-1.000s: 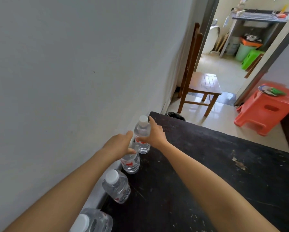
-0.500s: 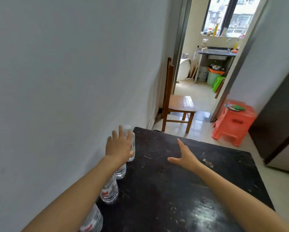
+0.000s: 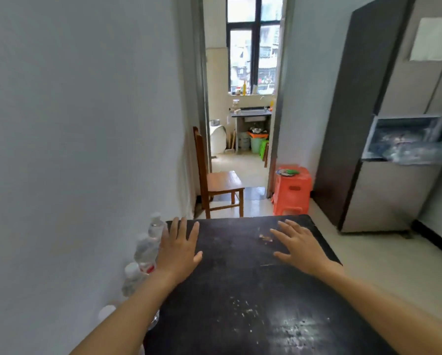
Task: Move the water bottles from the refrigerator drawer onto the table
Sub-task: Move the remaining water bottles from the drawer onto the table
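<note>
My left grip (image 3: 180, 249) and right grip (image 3: 300, 248) are hovering released, fingers spread, above the desk (image 3: 240, 283); the bottles (image 3: 145, 249) are standing lined against the wall (image 3: 73, 149), likely keeping room for more.

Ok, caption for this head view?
Left hand and right hand open over table; bottles line the wall; drawer open.

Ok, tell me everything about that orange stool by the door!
The orange stool looks like moulded plastic, with a flat top, a slot in its near side and legs that flare out. It stands upright on the pale floor beside the doorway, between the wooden chair and the refrigerator. A small green thing lies on top, too blurred to name.
</note>
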Available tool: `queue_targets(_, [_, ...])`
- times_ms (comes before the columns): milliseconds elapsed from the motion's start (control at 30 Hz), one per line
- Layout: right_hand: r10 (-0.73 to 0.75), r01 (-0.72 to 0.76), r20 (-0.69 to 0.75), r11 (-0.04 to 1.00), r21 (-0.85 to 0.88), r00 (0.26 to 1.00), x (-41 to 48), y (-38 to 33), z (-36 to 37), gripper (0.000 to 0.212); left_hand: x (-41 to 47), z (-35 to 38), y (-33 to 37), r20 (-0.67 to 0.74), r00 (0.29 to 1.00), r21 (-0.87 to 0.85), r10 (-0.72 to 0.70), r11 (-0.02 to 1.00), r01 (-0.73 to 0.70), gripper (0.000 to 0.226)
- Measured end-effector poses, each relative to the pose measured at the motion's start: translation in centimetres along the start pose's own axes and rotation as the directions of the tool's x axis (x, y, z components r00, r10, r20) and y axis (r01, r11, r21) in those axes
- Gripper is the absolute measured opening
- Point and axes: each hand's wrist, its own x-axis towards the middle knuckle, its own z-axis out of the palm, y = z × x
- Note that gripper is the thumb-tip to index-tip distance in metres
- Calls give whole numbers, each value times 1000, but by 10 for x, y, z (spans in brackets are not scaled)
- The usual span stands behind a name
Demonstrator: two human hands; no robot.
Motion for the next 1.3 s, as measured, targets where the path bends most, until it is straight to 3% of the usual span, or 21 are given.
queue_targets(100, [170, -169, 3, 982, -89, 985, -57, 7, -28, 70, -27, -6, 30, -35, 989, -122, 141, 982, -144, 68])
queue_targets(200, [215, -216, -22, 964, -152, 976, -117, -5, -53, 69, -54, -5, 51, -96, 972, -173, 216, 958, -230, 67])
queue_targets(300, [312, -307, -2, 934, -181, 950, -193, -24, -77, 67, -88, -6, 88, -67, 952, -205, 299, 930, -306, 65])
queue_targets(467, [442, -454, -105, 863, -224, 891, -292, -23, -133, 54, -126, -27, 168, -205, 825, -239, 527, 790, -564, 55])
queue_targets(600, [530, -546, -140, 777, -313, 836, -358, -17, -165, 53, -163, -55, 211, -266, 743, -253, 614, 699, -668, 56])
queue_targets(733, [568, -587, -171, 720, -371, 805, -422, -16, -181, 61, -191, -67, 242, -281, 693, -376, 664, 588, -716, 64])
queue_targets(933, [638, -679, -254, 616, -399, 727, -535, -11, -217, 49, -252, -91, 308, -308, 654, -529, 692, 447, -721, 71])
queue_targets(1100, [699, -719, -235, 553, -420, 675, -640, -12, -256, 48, -339, -107, 382, -319, 592, -581, 740, 341, -739, 59])
queue_targets(1233, [741, -737, -192, 532, -417, 643, -727, -3, -284, 55, -421, -115, 432, -308, 603, -618, 736, 327, -715, 61])
queue_targets(1300, [750, -727, -158, 530, -436, 642, -757, 1, -291, 56, -451, -113, 449, -299, 578, -601, 759, 321, -732, 78])
